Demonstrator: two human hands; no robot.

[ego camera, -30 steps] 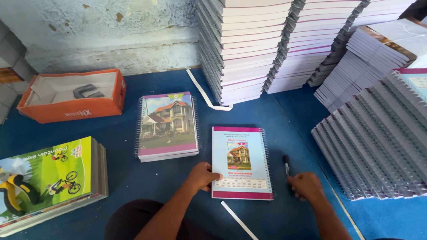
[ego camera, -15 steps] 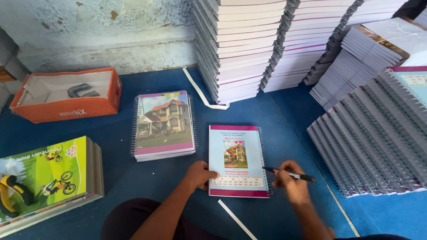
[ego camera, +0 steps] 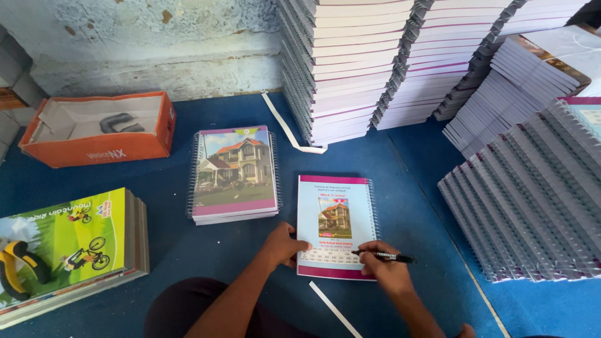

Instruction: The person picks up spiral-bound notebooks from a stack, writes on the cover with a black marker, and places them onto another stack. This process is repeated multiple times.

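Observation:
A light-blue spiral notebook (ego camera: 336, 216) with a house picture and magenta borders lies flat on the blue mat in front of me. My left hand (ego camera: 285, 245) presses on its lower left corner. My right hand (ego camera: 383, 269) rests on its lower right corner and grips a black marker pen (ego camera: 385, 256), whose tip points left onto the cover. To the left lies a small stack of spiral notebooks (ego camera: 235, 173) with a house photo on top.
Tall stacks of notebooks (ego camera: 341, 62) stand behind. Fanned rows of spiral notebooks (ego camera: 532, 194) fill the right. An orange cardboard box (ego camera: 100, 128) sits at the far left, green-covered books (ego camera: 66, 250) near left. White strips (ego camera: 288, 128) (ego camera: 335, 310) lie on the mat.
My right hand picked up the pen from the mat beside the notebook and brought it over the cover's lower edge. My left hand stayed on the lower left corner.

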